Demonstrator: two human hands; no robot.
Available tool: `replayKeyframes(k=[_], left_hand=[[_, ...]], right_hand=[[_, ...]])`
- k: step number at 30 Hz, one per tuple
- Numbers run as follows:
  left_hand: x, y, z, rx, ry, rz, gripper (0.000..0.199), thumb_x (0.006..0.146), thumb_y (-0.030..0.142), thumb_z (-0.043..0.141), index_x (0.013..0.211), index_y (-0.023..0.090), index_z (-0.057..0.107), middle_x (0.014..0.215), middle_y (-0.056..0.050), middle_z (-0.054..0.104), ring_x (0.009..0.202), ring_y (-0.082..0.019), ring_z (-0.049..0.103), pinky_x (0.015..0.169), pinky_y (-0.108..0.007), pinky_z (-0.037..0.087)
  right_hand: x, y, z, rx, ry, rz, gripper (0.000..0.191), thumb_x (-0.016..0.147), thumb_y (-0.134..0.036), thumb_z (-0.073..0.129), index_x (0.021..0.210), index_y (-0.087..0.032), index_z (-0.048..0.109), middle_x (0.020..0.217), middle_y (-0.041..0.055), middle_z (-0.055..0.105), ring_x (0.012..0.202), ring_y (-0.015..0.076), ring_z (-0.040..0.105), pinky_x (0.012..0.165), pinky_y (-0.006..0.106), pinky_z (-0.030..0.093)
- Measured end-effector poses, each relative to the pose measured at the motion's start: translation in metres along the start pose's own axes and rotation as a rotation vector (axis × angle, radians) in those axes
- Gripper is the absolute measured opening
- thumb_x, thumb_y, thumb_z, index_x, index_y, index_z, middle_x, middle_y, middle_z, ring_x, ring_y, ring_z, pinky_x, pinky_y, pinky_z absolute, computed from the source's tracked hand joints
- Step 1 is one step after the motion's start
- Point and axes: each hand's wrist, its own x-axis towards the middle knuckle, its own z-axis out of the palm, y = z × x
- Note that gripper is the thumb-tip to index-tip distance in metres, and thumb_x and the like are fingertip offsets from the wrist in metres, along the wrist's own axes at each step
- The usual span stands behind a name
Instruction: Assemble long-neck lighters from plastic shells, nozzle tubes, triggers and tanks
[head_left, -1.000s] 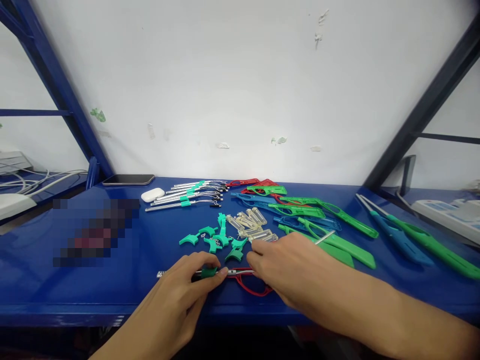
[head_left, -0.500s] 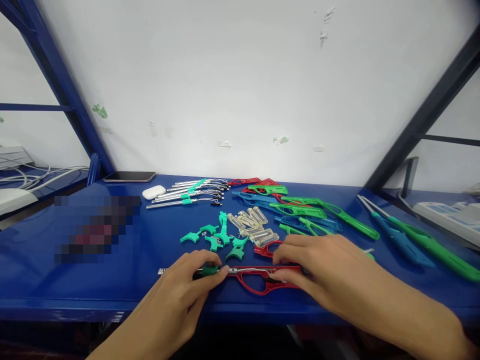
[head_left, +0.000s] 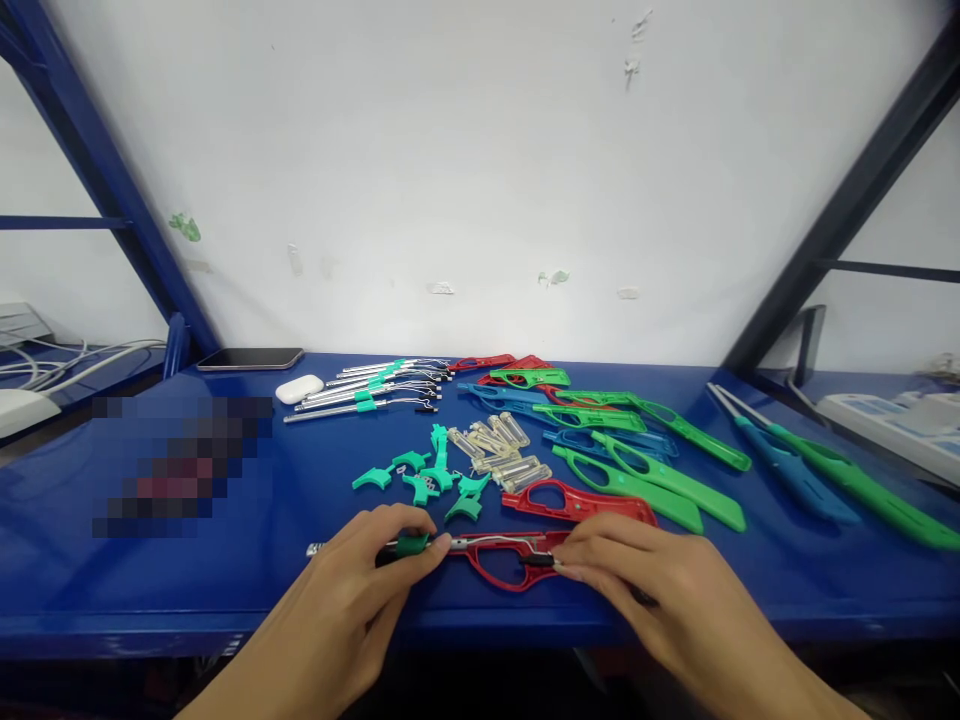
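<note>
My left hand [head_left: 356,580] is closed around a lighter's metal tube [head_left: 313,550], whose tip sticks out to the left. A green collar [head_left: 412,545] shows between the fingers. The tube lies along a red lighter half-shell [head_left: 491,572] with a looped trigger opening. A white wire [head_left: 491,541] runs from the tube to a small black igniter [head_left: 535,560] in the shell. My right hand [head_left: 652,570] pinches at the igniter's right end, over the shell's handle; its fingertips partly hide the contact.
Beyond my hands lie teal triggers [head_left: 463,508], clear fuel tanks [head_left: 517,470], a second red half-shell [head_left: 581,502] and green half-shells [head_left: 652,490]. Several wired tubes [head_left: 337,408] rest at the back left, near a white case [head_left: 299,388] and phone [head_left: 250,358]. Assembled lighters [head_left: 795,480] lie right.
My right hand has moved right and down along the red shell, uncovering the black igniter and the second red half-shell. My left hand keeps its hold on the tube. The view has shifted slightly.
</note>
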Motion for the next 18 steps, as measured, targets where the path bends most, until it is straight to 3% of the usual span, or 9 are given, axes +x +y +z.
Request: replayKeyframes(k=[12, 18], left_hand=[[-0.0012, -0.0022, 0.0024, 0.000, 0.040, 0.005, 0.042, 0.103, 0.011, 0.049, 0.127, 0.034, 0.074, 0.125, -0.004, 0.071, 0.107, -0.019, 0.074, 0.089, -0.027, 0.063], [-0.0002, -0.0013, 0.0015, -0.002, 0.019, 0.011, 0.044, 0.102, 0.008, 0.047, 0.128, 0.033, 0.073, 0.125, -0.005, 0.071, 0.107, -0.019, 0.074, 0.089, -0.027, 0.063]], right_hand=[[-0.0061, -0.0092, 0.0082, -0.196, 0.106, -0.071, 0.032, 0.113, -0.034, 0.045, 0.118, -0.031, 0.077, 0.108, 0.0002, 0.081, 0.080, 0.0176, 0.082, 0.069, 0.024, 0.065], [-0.0059, -0.0074, 0.0112, -0.175, 0.102, -0.071, 0.030, 0.111, -0.030, 0.050, 0.132, -0.034, 0.072, 0.117, 0.0003, 0.080, 0.082, 0.0172, 0.082, 0.076, 0.027, 0.067]])
